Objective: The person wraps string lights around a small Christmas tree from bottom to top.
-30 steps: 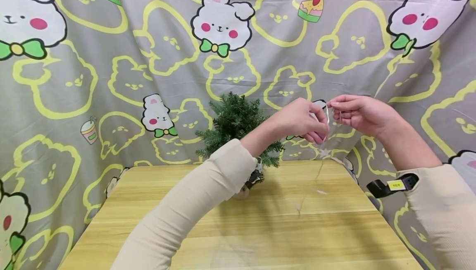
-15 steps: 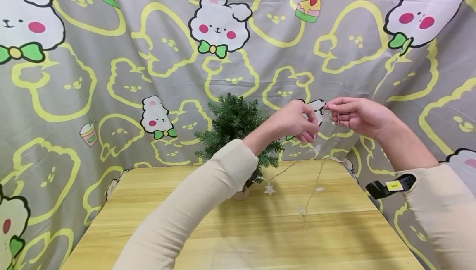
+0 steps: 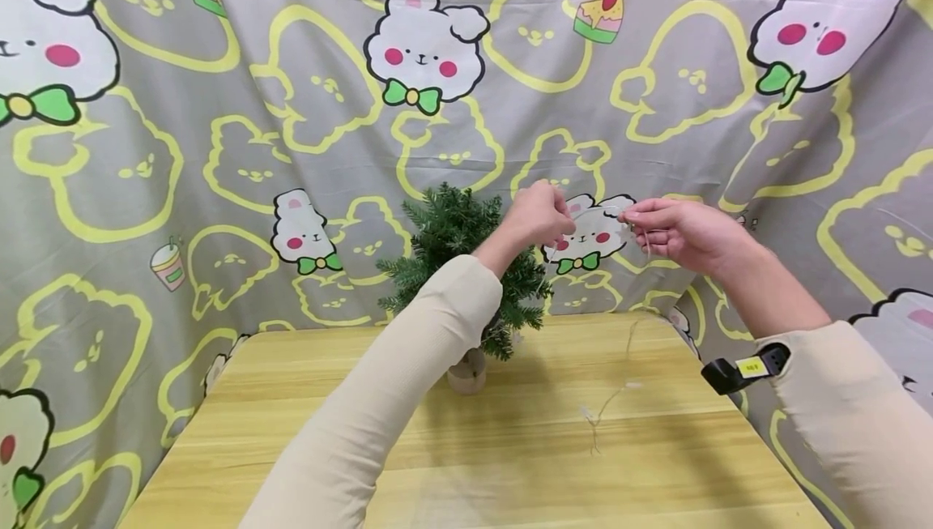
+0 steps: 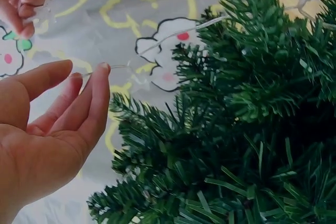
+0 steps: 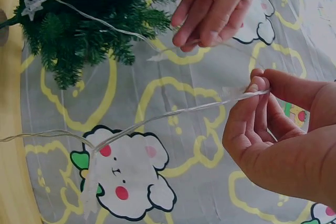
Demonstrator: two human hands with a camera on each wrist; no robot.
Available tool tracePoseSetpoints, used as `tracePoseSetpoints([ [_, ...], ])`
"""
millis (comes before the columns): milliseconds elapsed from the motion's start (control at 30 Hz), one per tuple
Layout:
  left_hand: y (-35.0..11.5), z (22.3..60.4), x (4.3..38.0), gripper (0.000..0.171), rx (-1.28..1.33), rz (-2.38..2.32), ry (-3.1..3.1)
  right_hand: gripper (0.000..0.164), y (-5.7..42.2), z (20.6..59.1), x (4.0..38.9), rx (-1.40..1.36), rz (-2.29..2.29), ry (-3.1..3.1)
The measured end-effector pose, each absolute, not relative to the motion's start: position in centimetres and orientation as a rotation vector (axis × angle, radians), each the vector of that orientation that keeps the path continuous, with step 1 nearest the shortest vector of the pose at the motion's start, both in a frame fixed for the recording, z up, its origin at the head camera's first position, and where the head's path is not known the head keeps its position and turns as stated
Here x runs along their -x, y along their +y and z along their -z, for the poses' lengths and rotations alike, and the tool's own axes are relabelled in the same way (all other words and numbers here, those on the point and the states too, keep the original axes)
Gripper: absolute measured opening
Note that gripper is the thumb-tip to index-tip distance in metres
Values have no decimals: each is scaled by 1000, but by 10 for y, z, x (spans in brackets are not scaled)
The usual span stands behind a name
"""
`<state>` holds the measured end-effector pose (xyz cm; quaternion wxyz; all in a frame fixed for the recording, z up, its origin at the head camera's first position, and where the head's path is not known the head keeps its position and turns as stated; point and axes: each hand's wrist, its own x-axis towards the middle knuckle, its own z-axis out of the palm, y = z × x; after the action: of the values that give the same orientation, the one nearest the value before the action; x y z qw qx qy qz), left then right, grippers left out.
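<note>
A clear-wire string of star lights (image 5: 173, 114) runs between both hands and the small artificial Christmas tree (image 3: 452, 229). My left hand (image 3: 539, 213), right beside the tree's upper branches, holds the wire lightly at its fingertips. To its right, my right hand (image 3: 685, 229) pinches another stretch of wire between thumb and fingers. A clear star (image 4: 44, 11) shows by the right hand in the left wrist view. In the right wrist view, one star (image 5: 32, 8) lies against the branches. The wire's loose length droops from the right hand to the tabletop.
The tree's round base (image 3: 466, 375) stands on a wooden table (image 3: 656, 432). Behind the table hangs a grey curtain (image 3: 328, 51) printed with cartoon rabbits. My left forearm crosses in front of the tree's lower part. A black strap camera (image 3: 743, 367) sits on the right wrist.
My left hand has moved left toward the tree, drawing wire away from the right hand. The right hand has shifted slightly left. The hanging star near the tree base has swung from sight.
</note>
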<state>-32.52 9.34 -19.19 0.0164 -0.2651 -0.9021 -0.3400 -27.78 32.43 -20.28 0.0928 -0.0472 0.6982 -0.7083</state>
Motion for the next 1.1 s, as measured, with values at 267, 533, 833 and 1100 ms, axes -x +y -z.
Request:
tracePoseSetpoints([
  [267, 99, 195, 323, 8, 827, 1112, -2879, 10, 312, 199, 281, 67, 2168, 2046],
  [533, 108, 186, 317, 15, 850, 1000, -2814, 12, 305, 195, 281, 77, 2124, 2087],
  [833, 107, 172, 316, 18, 909, 934, -2780, 15, 301, 196, 281, 108, 2076, 2115],
  [1100, 101, 160, 328, 13, 833, 1284, -2748, 10, 299, 194, 278, 44, 2105, 2121],
])
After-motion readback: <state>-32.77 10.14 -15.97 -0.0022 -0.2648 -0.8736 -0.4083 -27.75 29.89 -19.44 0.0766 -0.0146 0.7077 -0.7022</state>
